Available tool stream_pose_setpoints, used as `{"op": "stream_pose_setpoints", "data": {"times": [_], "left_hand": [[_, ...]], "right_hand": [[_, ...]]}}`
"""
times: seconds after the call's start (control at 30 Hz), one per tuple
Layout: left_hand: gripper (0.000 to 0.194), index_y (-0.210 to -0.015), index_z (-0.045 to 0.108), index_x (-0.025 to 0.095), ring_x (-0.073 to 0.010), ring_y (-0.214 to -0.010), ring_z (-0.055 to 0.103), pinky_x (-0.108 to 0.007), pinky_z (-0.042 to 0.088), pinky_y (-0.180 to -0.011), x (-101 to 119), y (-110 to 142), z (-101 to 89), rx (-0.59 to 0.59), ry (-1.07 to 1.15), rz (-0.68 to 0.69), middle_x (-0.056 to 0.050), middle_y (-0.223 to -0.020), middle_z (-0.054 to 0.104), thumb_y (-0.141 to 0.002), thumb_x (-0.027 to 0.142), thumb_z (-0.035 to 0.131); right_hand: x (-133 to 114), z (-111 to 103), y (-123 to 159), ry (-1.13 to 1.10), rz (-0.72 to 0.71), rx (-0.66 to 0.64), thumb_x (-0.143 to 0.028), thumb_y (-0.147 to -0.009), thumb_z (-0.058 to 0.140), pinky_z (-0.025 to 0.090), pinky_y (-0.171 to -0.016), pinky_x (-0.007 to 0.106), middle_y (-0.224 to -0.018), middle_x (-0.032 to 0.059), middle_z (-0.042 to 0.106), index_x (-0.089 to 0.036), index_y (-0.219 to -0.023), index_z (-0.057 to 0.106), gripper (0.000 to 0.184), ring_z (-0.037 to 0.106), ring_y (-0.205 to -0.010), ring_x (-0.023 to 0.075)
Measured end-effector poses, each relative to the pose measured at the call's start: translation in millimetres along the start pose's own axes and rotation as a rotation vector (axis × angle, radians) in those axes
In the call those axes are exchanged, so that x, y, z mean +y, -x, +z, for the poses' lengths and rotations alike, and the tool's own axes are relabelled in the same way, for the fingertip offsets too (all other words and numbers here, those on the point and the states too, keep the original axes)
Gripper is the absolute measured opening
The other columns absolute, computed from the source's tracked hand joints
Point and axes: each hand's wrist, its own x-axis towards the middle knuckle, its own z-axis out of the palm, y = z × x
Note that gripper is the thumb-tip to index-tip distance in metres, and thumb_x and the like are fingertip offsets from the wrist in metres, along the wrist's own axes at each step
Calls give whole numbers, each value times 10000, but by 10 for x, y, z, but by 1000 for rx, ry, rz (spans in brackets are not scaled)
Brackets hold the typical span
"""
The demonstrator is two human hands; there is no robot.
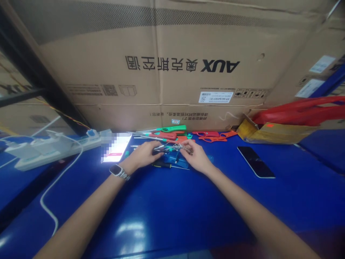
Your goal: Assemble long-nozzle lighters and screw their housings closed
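On the blue table (172,212), a small metal part (159,148) is held by the left hand (144,154), with fingers close together. Thin wires (177,146) are pinched by the right hand (196,157), with fingertips nearly closed; these things are found between the hands, near the middle of the far edge. Blue plastic pieces (176,162) and a screwdriver (162,164) are seen just below. Lighters (172,128) in green and red are laid behind. At the far right corner, red plastic (302,110) is held in an open cardboard box (281,135) and is draped over its side. A dark phone (255,162) is placed toward the right edge. A wide stretch of blue top is left between the hands and the near edge.
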Motion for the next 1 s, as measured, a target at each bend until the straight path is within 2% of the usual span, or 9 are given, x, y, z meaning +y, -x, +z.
{"op": "stream_pose_setpoints", "data": {"times": [0.13, 0.23, 0.37, 0.47, 0.63, 0.7, 0.77, 0.87, 1.0], "left_hand": [[222, -969, 651, 233, -199, -720, 650, -270, 411, -597, -44, 44, -13, 15, 6, -13, -23, -865, 707, -922, 408, 523], [299, -949, 652, 226, -206, -741, 655, -280, 423, -614, -50, 62, -26, 42, -10, -6, -33, -868, 709, -977, 439, 443], [358, -1058, 656, 196, -245, -896, 669, -346, 493, -754, -66, 22, 13, 89, -55, -12, -91, -1040, 702, -1018, 401, 366], [357, -1192, 625, 151, -266, -1041, 641, -393, 509, -877, -125, -39, 104, 114, -59, 37, -140, -1210, 628, -1018, 312, 357], [325, -1232, 597, 138, -253, -1082, 607, -396, 512, -949, -246, -111, 257, 168, -55, 123, -135, -1168, 572, -985, 226, 406], [289, -1207, 595, 167, -249, -1097, 593, -404, 508, -964, -264, -120, 281, 211, -55, 134, -118, -1156, 571, -973, 206, 431], [253, -1180, 584, 189, -248, -1108, 580, -416, 499, -976, -259, -122, 283, 237, -55, 128, -102, -1155, 577, -962, 189, 455], [206, -1144, 569, 197, -247, -1059, 580, -410, 512, -925, -222, -114, 266, 255, -67, 112, -88, -1111, 577, -944, 203, 519], [169, -1081, 575, 186, -261, -996, 565, -409, 508, -847, -143, -99, 217, 315, -114, 138, -91, -1062, 556, -919, 232, 581]], "right_hand": [[18, 15, 7, 61, -17, -20, -291, -864, 563, 495, -702, 309, -841, 13, 708, -229, -989, 596, 143, 662, -734, 194], [40, 6, -52, 157, -52, 3, -237, -872, 557, 494, -736, 317, -872, 15, 722, -238, -1007, 619, 148, 672, -766, 197], [71, -10, -184, 324, -120, 32, -172, -878, 549, 466, -798, 339, -1014, 46, 721, -222, -1030, 647, 188, 663, -854, 203], [96, -17, -238, 522, -145, 40, -165, -892, 537, 413, -859, 392, -1069, 76, 704, -208, -1060, 664, 215, 618, -995, 252], [95, -25, -174, 676, -195, 65, -191, -899, 526, 355, -887, 423, -1122, 110, 646, -211, -1122, 654, 258, 523, -1090, 290], [50, -16, -113, 691, -201, 102, -221, -872, 562, 356, -863, 407, -1075, 116, 623, -194, -1051, 647, 201, 519, -1050, 285], [-10, 11, -50, 692, -191, 82, -295, -858, 599, 351, -825, 387, -963, 93, 614, -195, -891, 635, 112, 525, -968, 267], [-78, 79, 12, 685, -165, 4, -424, -853, 631, 327, -807, 374, -867, 69, 609, -199, -718, 608, 263, 527, -926, 252], [-96, 142, 10, 674, -112, -17, -330, -837, 649, 304, -792, 361, -849, 63, 639, -192, -689, 635, 202, 539, -900, 234]]}}
